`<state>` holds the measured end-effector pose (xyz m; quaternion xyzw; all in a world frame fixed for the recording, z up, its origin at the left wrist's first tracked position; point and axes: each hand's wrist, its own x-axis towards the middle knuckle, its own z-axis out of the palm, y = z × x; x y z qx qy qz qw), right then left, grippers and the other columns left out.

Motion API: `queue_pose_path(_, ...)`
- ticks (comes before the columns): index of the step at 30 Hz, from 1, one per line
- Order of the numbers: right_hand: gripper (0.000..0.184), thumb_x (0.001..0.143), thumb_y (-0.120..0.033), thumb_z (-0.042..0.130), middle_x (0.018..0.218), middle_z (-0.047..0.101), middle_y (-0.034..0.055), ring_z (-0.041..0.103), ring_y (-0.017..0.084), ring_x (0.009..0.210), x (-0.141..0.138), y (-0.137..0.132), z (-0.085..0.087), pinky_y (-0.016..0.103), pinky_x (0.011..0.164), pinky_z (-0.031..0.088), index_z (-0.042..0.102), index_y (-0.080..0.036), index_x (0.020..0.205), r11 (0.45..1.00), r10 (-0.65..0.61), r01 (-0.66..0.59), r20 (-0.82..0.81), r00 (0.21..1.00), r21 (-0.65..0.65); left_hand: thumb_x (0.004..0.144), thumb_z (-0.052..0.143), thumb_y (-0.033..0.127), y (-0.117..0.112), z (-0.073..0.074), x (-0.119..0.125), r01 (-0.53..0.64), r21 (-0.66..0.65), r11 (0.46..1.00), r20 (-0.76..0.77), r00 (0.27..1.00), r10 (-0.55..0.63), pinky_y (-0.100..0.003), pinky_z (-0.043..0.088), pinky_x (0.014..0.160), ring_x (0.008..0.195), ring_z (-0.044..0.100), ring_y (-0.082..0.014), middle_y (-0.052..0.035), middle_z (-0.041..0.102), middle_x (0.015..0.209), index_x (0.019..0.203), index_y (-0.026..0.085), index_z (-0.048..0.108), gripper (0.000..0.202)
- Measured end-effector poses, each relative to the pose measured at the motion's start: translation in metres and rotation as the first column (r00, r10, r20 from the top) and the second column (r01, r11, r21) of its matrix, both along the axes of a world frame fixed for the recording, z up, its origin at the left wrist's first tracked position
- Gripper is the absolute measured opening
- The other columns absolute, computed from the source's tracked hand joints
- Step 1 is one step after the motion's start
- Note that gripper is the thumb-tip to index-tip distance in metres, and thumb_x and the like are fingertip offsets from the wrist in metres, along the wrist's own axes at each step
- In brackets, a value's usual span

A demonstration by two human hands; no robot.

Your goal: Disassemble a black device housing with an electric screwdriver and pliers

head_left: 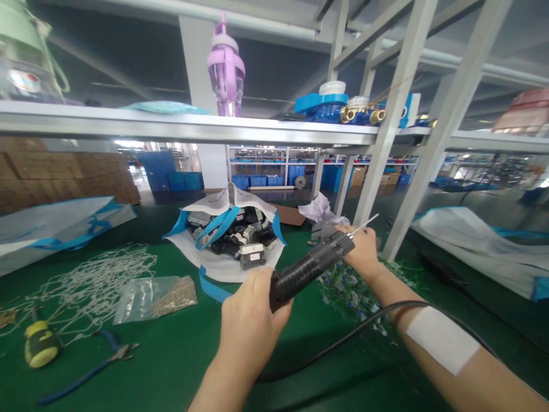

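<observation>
Left hand [251,320] grips my electric screwdriver's [311,266] stiff, weighty black barrel; right hand [364,249] pinches its nose, bit beyond.

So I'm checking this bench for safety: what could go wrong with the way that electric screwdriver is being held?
The right hand grips the electric screwdriver right at the front end, beside the bare bit; a slip or sudden start could jab or pinch the fingers. The black cable trails under the right forearm and could snag. The left hand holds only the rear of the tool, so a tug might twist it loose.
</observation>
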<state>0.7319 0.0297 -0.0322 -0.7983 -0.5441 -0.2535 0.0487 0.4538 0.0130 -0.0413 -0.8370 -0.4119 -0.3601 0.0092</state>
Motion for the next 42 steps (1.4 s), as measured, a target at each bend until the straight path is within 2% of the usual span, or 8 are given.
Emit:
queue_pose_path(4,0.022,0.083,-0.026,0.043,0.112,0.047,0.0112,0.036,0.029,0.109,0.020,-0.014,0.027,0.050,0.088,0.024,0.053,-0.016,0.100,0.981,-0.132,0.134,-0.025,0.991,0.137,0.071,0.054,0.027,-0.004,0.001,0.002,0.029,-0.004,1.000,0.046,0.999,-0.029,-0.028,0.046,0.060,0.077,0.059,-0.0202,-0.0042,0.059,0.087,0.098,0.018,0.046,0.029)
queue_pose_path(8,0.031,0.084,-0.033,0.038,0.103,0.051,0.0165,0.047,0.029,0.096,0.048,-0.013,0.047,0.039,0.074,0.037,0.054,-0.012,0.099,0.936,-0.275,0.302,-0.159,0.948,0.179,0.070,0.055,0.027,-0.010,0.001,0.004,0.064,0.008,0.998,0.122,0.990,-0.065,-0.028,0.047,0.059,0.075,0.059,-0.0201,-0.0039,0.059,0.085,0.097,0.018,0.046,0.030)
queue_pose_path(13,0.028,0.084,-0.037,0.044,0.094,0.056,0.0060,0.054,0.017,0.080,0.068,-0.011,0.045,0.033,0.070,0.044,0.053,-0.013,0.098,0.917,-0.338,0.383,-0.295,0.894,0.112,0.070,0.055,0.026,-0.012,-0.001,0.006,0.076,0.013,0.997,0.160,0.984,-0.077,-0.029,0.048,0.060,0.076,0.059,-0.0201,-0.0051,0.059,0.086,0.097,0.017,0.046,0.030)
queue_pose_path(23,0.023,0.084,-0.032,0.048,0.094,0.057,0.0050,0.056,0.016,0.081,0.094,-0.017,0.039,0.034,0.070,0.047,0.054,-0.013,0.095,0.896,-0.380,0.443,-0.471,0.796,0.025,0.070,0.055,0.025,-0.012,0.003,0.001,0.042,-0.104,0.994,0.143,0.989,-0.027,-0.031,0.048,0.063,0.079,0.059,-0.0218,-0.0061,0.060,0.088,0.096,0.016,0.048,0.029)
queue_pose_path(27,0.021,0.084,-0.032,0.048,0.087,0.059,0.0029,0.057,0.013,0.073,0.094,-0.020,0.036,0.030,0.065,0.048,0.056,-0.013,0.091,0.901,-0.353,0.433,-0.525,0.775,0.034,0.071,0.055,0.025,-0.013,0.006,-0.001,0.048,-0.136,0.990,0.167,0.986,-0.025,-0.031,0.048,0.064,0.080,0.059,-0.0220,-0.0053,0.060,0.088,0.098,0.017,0.048,0.029)
queue_pose_path(32,0.025,0.085,-0.032,0.045,0.097,0.056,0.0053,0.056,0.016,0.080,0.083,-0.028,0.038,0.033,0.069,0.047,0.052,-0.014,0.101,0.889,-0.328,0.440,-0.499,0.802,0.123,0.070,0.056,0.026,-0.013,0.005,-0.003,0.046,-0.099,0.994,0.182,0.983,-0.028,-0.030,0.047,0.064,0.081,0.059,-0.0218,-0.0055,0.059,0.089,0.099,0.017,0.048,0.031)
queue_pose_path(37,0.022,0.084,-0.032,0.048,0.094,0.058,0.0046,0.056,0.016,0.082,0.075,-0.036,0.041,0.035,0.072,0.046,0.055,-0.013,0.094,0.904,-0.332,0.418,-0.478,0.813,0.084,0.071,0.054,0.025,-0.015,0.008,-0.005,0.026,-0.085,0.996,0.129,0.992,-0.015,-0.029,0.046,0.059,0.077,0.059,-0.0217,-0.0049,0.059,0.086,0.097,0.017,0.049,0.028)
queue_pose_path(42,0.022,0.085,-0.031,0.047,0.097,0.056,0.0049,0.056,0.015,0.080,0.059,-0.043,0.050,0.032,0.069,0.048,0.053,-0.015,0.099,0.920,-0.308,0.387,-0.492,0.815,0.066,0.071,0.054,0.026,-0.016,0.009,-0.005,0.026,-0.080,0.996,0.122,0.992,-0.016,-0.028,0.046,0.059,0.077,0.059,-0.0212,-0.0047,0.059,0.086,0.096,0.017,0.049,0.026)
